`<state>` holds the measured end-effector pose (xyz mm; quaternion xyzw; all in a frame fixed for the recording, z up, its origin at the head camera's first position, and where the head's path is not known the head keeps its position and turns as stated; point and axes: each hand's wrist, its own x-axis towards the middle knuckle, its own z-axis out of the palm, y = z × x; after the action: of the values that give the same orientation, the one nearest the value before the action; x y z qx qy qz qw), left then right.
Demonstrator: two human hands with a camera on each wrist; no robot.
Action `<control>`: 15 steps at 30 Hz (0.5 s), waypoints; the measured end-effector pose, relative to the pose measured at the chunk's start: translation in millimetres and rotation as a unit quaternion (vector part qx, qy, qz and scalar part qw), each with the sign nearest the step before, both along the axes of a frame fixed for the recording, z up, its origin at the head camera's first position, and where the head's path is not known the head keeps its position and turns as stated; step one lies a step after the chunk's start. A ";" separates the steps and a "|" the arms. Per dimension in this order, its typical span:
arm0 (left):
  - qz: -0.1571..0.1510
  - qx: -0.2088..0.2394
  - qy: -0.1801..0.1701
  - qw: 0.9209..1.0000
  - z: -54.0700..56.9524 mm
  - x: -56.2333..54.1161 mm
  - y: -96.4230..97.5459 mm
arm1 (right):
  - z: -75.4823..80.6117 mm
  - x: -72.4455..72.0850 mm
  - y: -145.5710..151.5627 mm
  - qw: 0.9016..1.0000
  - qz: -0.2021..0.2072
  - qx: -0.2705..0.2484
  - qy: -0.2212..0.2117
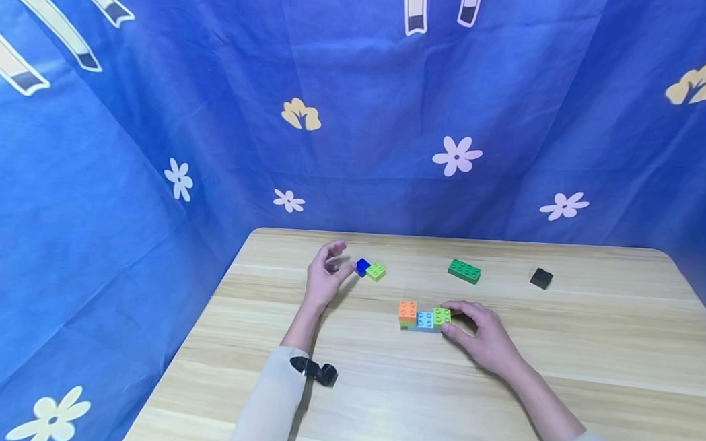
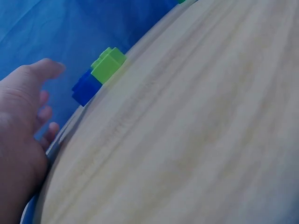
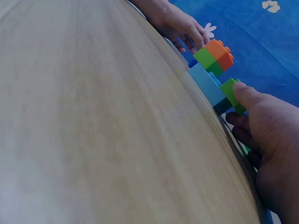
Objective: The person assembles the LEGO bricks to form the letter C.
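Note:
My right hand (image 1: pixel 490 338) pinches a lime green brick (image 1: pixel 441 315) at the right end of a small stack, thumb in front and fingers behind. This lime brick sits on a light blue brick (image 3: pixel 205 85). An orange brick (image 1: pixel 407 310) over a green one tops the stack's left end. Farther left, my left hand (image 1: pixel 323 281) hovers with thumb and fingers spread apart, nothing between them. Its thumb tip is right at a dark blue brick (image 2: pixel 87 88), which stands against another lime green brick (image 2: pixel 108 66) on the table.
Toward the back of the wooden table (image 1: pixel 613 331) lies a green brick (image 1: pixel 464 271). A small black brick (image 1: pixel 541 278) lies to its right. A blue patterned curtain (image 1: pixel 356 167) hangs behind the table and along its left side.

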<state>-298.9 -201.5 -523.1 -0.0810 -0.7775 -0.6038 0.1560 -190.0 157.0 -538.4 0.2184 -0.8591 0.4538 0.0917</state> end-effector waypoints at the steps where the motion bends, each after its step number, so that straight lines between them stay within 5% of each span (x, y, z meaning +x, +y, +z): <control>1: 0.000 -0.014 -0.009 1.000 0.5 0.1 -0.3 | -0.2 0.0 0.1 1.000 0.001 0.001 0.001; 9: -0.029 -0.145 -0.035 0.988 -0.5 3.6 3.9 | 1.2 0.4 0.9 1.000 0.003 -0.005 -0.019; 15: -0.023 -0.166 -0.035 0.985 -0.3 2.9 6.4 | 2.4 0.1 0.4 1.000 0.004 -0.003 -0.016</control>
<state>-295.9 -195.1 -523.4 -0.1020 -0.8697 -0.4726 0.0990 -189.9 157.5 -536.0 0.2142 -0.8582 0.4601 0.0768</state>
